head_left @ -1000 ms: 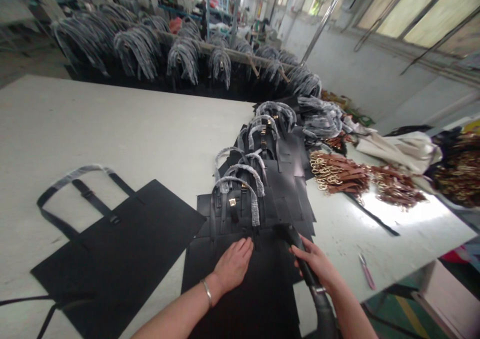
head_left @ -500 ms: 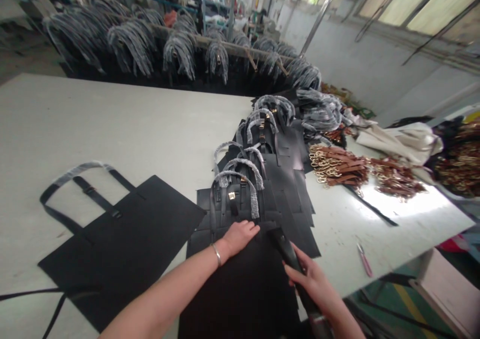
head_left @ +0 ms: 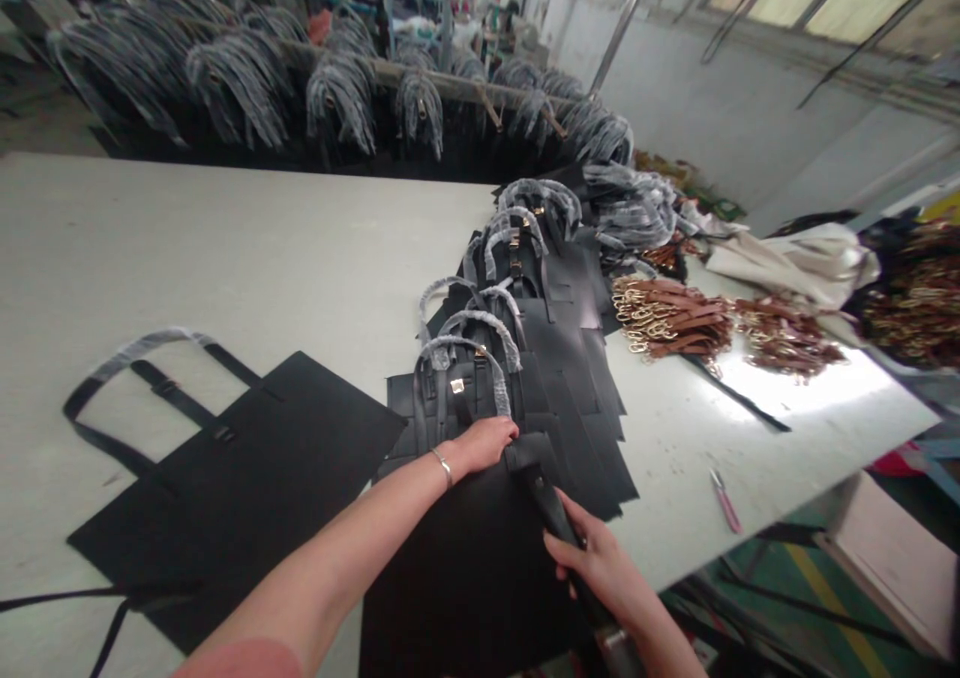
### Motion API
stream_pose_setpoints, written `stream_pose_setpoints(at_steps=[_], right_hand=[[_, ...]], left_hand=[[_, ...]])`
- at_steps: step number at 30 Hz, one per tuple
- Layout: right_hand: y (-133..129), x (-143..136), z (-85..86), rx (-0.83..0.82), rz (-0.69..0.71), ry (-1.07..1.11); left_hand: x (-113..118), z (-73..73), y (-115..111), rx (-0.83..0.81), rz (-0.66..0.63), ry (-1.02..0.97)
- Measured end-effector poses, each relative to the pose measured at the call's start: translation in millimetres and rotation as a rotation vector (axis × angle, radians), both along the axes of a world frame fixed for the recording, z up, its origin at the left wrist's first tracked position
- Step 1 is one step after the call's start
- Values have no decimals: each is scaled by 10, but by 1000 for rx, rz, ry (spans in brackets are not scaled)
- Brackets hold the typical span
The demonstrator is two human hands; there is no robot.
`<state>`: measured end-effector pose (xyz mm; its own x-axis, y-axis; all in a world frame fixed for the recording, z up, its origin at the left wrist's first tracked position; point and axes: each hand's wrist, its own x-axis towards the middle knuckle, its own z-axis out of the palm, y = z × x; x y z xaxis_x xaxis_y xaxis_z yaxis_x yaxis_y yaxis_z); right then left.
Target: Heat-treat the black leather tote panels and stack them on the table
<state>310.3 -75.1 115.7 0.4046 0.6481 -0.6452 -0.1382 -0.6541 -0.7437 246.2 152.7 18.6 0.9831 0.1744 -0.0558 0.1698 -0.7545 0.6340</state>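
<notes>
The left hand lay at the top edge of the front black panel, fingers bent and close together; whether they pinched the edge could not be told. The right hand had its fingers wrapped round a black tool, whose head was over the panel's upper part, just beside the left hand. The front panel lay flat on the table, at the near end of a row of overlapping black pieces. Plastic-wrapped handles arched over this row, one coming down right beside the left hand, near a gold buckle. The left forearm and the tool hid parts of the front panel.

To the left lay a flat black bag with its handles spread out. To the right were brown straps with gold clasps, a black strip, a pale cloth and pink-handled snips. Beyond the table, wrapped handles hung over a rail. A pale box stood past the right edge; its contents could not be seen.
</notes>
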Motion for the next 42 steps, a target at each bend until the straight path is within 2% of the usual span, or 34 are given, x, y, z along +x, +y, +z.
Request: stream_pose_setpoints(at_steps=[6, 12, 15, 18, 21, 24, 27, 29, 32, 36, 39, 42], right_hand=[[313, 97, 39, -7, 58, -28], [325, 154, 10, -30, 119, -2], [412, 139, -57, -11, 98, -27], [481, 111, -93, 41, 21, -192], [418, 80, -59, 79, 5, -252], [303, 20, -8, 66, 93, -179], [284, -88, -17, 18, 199, -108], [353, -167, -57, 0, 255, -74], [547, -257, -123, -23, 305, -56], [795, -308, -161, 27, 263, -109], [824, -313, -130, 61, 262, -161], [749, -324, -53, 18, 368, -93]], left_hand=[[-77, -30, 11, -138, 91, -31], [-281, -109, -162, -195, 257, -88], [-289, -103, -202, -193, 282, -110], [-356, -56, -243, -200, 306, -117], [-623, -47, -429, -155, 373, -195], [-1038, -117, -751, 12, 425, -252], [-1384, -212, -1019, 170, 365, -222], [-1500, -261, -1101, 217, 298, -211], [-1529, -304, -1114, 223, 261, -193], [-1510, -341, -1097, 223, 243, -185], [-1528, -366, -1112, 220, 214, -180], [-1536, -353, -1120, 197, 156, -201]])
